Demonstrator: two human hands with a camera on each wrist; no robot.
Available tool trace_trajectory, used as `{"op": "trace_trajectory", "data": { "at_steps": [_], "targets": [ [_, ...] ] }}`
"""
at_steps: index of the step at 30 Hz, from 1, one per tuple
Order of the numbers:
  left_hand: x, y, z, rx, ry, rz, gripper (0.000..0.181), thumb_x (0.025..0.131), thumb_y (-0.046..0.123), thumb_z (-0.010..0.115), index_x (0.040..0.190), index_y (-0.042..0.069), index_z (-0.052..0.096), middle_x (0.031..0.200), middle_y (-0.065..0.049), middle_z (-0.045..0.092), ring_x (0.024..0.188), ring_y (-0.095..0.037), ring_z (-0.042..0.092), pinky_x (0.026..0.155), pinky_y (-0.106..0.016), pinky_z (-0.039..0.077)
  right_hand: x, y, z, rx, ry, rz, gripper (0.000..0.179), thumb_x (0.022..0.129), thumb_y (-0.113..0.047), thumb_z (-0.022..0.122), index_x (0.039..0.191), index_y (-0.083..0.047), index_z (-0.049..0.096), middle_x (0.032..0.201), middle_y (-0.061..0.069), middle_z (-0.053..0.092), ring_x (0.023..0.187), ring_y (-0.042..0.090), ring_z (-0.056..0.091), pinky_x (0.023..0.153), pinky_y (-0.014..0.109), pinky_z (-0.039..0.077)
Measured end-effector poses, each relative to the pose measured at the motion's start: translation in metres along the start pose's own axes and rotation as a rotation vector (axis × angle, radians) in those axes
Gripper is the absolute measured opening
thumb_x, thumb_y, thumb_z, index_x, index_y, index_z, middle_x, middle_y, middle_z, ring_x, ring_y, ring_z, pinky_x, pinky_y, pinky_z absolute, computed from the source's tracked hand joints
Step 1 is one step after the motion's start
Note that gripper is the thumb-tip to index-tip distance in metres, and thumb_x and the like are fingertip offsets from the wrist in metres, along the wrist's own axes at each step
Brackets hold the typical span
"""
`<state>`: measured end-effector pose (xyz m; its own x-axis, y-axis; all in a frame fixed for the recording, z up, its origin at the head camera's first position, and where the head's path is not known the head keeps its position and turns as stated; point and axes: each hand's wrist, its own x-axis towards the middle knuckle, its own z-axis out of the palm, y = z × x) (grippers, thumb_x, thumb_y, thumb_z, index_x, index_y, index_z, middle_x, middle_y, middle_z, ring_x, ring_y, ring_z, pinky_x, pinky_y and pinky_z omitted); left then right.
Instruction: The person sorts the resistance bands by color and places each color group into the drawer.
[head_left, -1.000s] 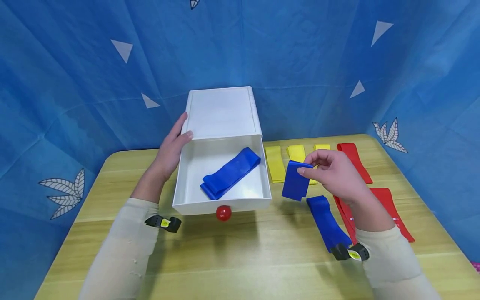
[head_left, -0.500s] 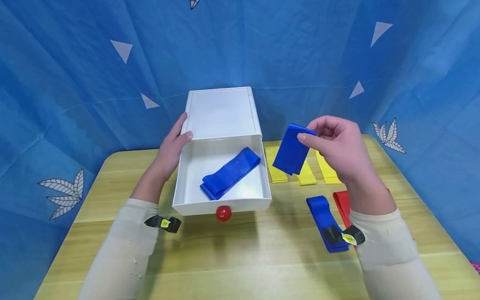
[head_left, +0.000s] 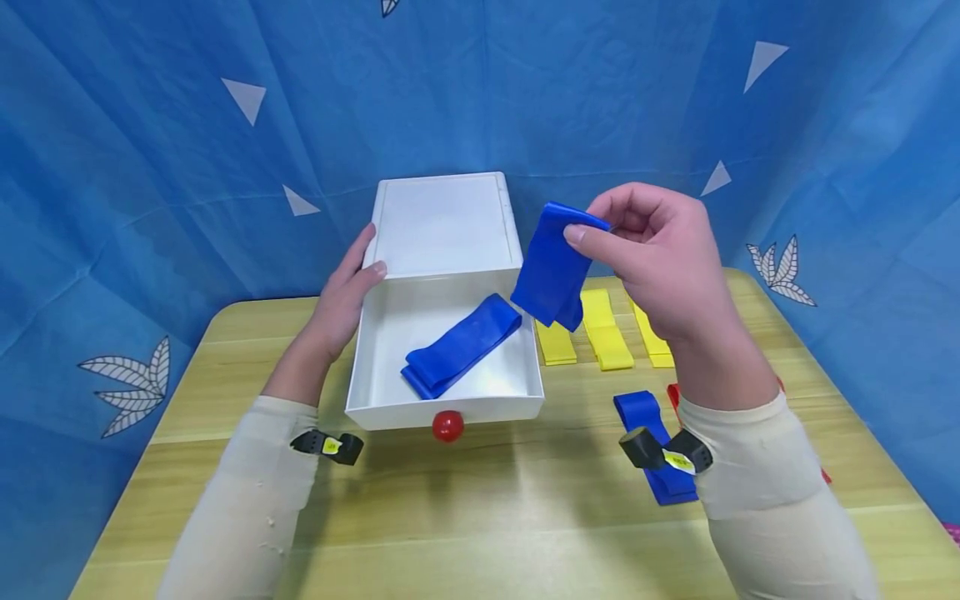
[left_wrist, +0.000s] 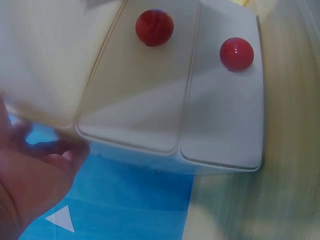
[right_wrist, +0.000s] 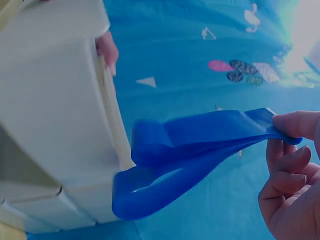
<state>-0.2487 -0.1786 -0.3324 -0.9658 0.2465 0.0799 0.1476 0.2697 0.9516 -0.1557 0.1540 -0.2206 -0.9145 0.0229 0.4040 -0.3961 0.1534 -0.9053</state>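
A blue resistance band (head_left: 553,267), folded into loops, hangs from my right hand (head_left: 656,258), pinched between thumb and fingers at its top end. It is raised just right of the pulled-out top drawer (head_left: 375,350) of a white drawer cabinet (head_left: 450,225). Another folded blue band (head_left: 461,346) lies slantwise inside that drawer. My left hand (head_left: 341,304) rests against the cabinet's left side, thumb at the top's front edge. The right wrist view shows the held band's (right_wrist: 200,135) loops spreading apart at their free end. Red knobs (left_wrist: 155,27) mark the lower drawers, which are closed.
Right of the cabinet, several yellow bands (head_left: 603,329) lie on the wooden table (head_left: 465,533). A third blue band (head_left: 660,450) lies nearer, partly under my right wrist camera. Red bands (head_left: 825,477) are mostly hidden by my right forearm. A blue curtain (head_left: 600,100) hangs behind.
My right hand has lifted the blue band up and moved it left toward the drawer, uncovering more of the yellow bands. My left hand and the cabinet have stayed in place.
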Motion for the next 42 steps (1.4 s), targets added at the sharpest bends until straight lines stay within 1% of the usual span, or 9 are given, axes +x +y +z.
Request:
{"op": "trace_trajectory", "data": {
  "at_steps": [5, 11, 18, 20, 24, 27, 29, 35, 42],
  "targets": [
    [0.001, -0.001, -0.001, -0.003, 0.005, -0.013, 0.066, 0.103, 0.047, 0.041, 0.161, 0.039, 0.011, 0.165, 0.008, 0.010, 0.146, -0.030, 0.022, 0.102, -0.062, 0.038, 0.003, -0.002, 0.020, 0.036, -0.013, -0.009, 0.007, 0.088, -0.004, 0.076, 0.092, -0.001, 0.072, 0.086, 0.016, 0.065, 0.074, 0.027, 0.061, 0.071, 0.030, 0.052],
    [0.002, -0.002, -0.001, -0.013, 0.005, -0.019, 0.066, 0.102, 0.047, 0.042, 0.161, 0.039, 0.012, 0.165, 0.007, 0.011, 0.144, -0.030, 0.026, 0.099, -0.061, 0.041, 0.000, -0.001, 0.049, 0.050, -0.077, 0.012, 0.009, 0.088, -0.005, 0.076, 0.094, -0.001, 0.071, 0.086, 0.016, 0.066, 0.071, 0.028, 0.057, 0.070, 0.032, 0.051],
    [0.004, -0.002, -0.001, -0.011, 0.007, -0.034, 0.065, 0.102, 0.050, 0.041, 0.160, 0.041, 0.012, 0.165, 0.005, 0.014, 0.141, -0.033, 0.033, 0.094, -0.059, 0.046, -0.002, -0.002, 0.086, 0.022, -0.150, 0.012, 0.010, 0.087, -0.010, 0.077, 0.093, -0.004, 0.071, 0.086, 0.009, 0.068, 0.058, 0.026, 0.044, 0.054, 0.029, 0.036],
    [0.003, -0.002, -0.001, -0.009, 0.003, -0.032, 0.065, 0.102, 0.050, 0.041, 0.160, 0.041, 0.012, 0.164, 0.004, 0.015, 0.140, -0.033, 0.033, 0.095, -0.059, 0.046, -0.003, 0.000, 0.096, 0.050, -0.169, 0.007, 0.008, 0.088, -0.009, 0.077, 0.092, -0.004, 0.071, 0.085, 0.009, 0.068, 0.057, 0.026, 0.044, 0.053, 0.028, 0.037],
    [0.004, -0.001, 0.000, 0.036, 0.010, -0.024, 0.066, 0.101, 0.057, 0.038, 0.160, 0.041, 0.012, 0.164, 0.008, 0.014, 0.148, -0.028, 0.018, 0.107, -0.065, 0.029, -0.007, 0.002, 0.117, 0.100, -0.212, 0.031, 0.007, 0.089, -0.009, 0.075, 0.092, -0.005, 0.071, 0.085, 0.007, 0.068, 0.061, 0.027, 0.049, 0.059, 0.030, 0.042],
    [0.004, -0.002, 0.000, 0.068, 0.016, -0.020, 0.068, 0.101, 0.059, 0.038, 0.160, 0.040, 0.011, 0.165, 0.009, 0.010, 0.150, -0.025, 0.006, 0.110, -0.069, 0.014, -0.011, 0.003, 0.131, 0.119, -0.246, 0.057, 0.007, 0.090, -0.011, 0.074, 0.094, -0.005, 0.071, 0.087, 0.005, 0.069, 0.069, 0.028, 0.055, 0.065, 0.031, 0.046],
    [0.004, -0.003, 0.000, 0.067, 0.014, -0.023, 0.067, 0.101, 0.056, 0.039, 0.160, 0.040, 0.010, 0.165, 0.008, 0.009, 0.151, -0.025, 0.004, 0.110, -0.069, 0.012, -0.014, 0.005, 0.139, 0.106, -0.257, 0.075, 0.007, 0.091, -0.012, 0.074, 0.094, -0.005, 0.072, 0.087, 0.004, 0.070, 0.074, 0.027, 0.058, 0.068, 0.032, 0.048],
    [0.002, -0.003, -0.001, 0.027, 0.013, -0.027, 0.064, 0.103, 0.050, 0.040, 0.160, 0.042, 0.013, 0.165, 0.009, 0.010, 0.150, -0.024, 0.006, 0.111, -0.067, 0.013, -0.018, 0.017, 0.146, -0.042, -0.222, 0.139, 0.006, 0.091, -0.015, 0.074, 0.092, -0.009, 0.073, 0.085, -0.001, 0.069, 0.083, 0.019, 0.062, 0.077, 0.036, 0.051],
    [0.002, -0.004, -0.002, 0.008, 0.015, -0.022, 0.063, 0.103, 0.049, 0.040, 0.160, 0.042, 0.014, 0.165, 0.007, 0.014, 0.146, -0.029, 0.021, 0.104, -0.062, 0.036, -0.018, 0.027, 0.131, -0.143, -0.189, 0.141, 0.007, 0.089, -0.017, 0.077, 0.090, -0.012, 0.072, 0.087, -0.002, 0.068, 0.088, 0.018, 0.061, 0.077, 0.038, 0.052]
  ]
}}
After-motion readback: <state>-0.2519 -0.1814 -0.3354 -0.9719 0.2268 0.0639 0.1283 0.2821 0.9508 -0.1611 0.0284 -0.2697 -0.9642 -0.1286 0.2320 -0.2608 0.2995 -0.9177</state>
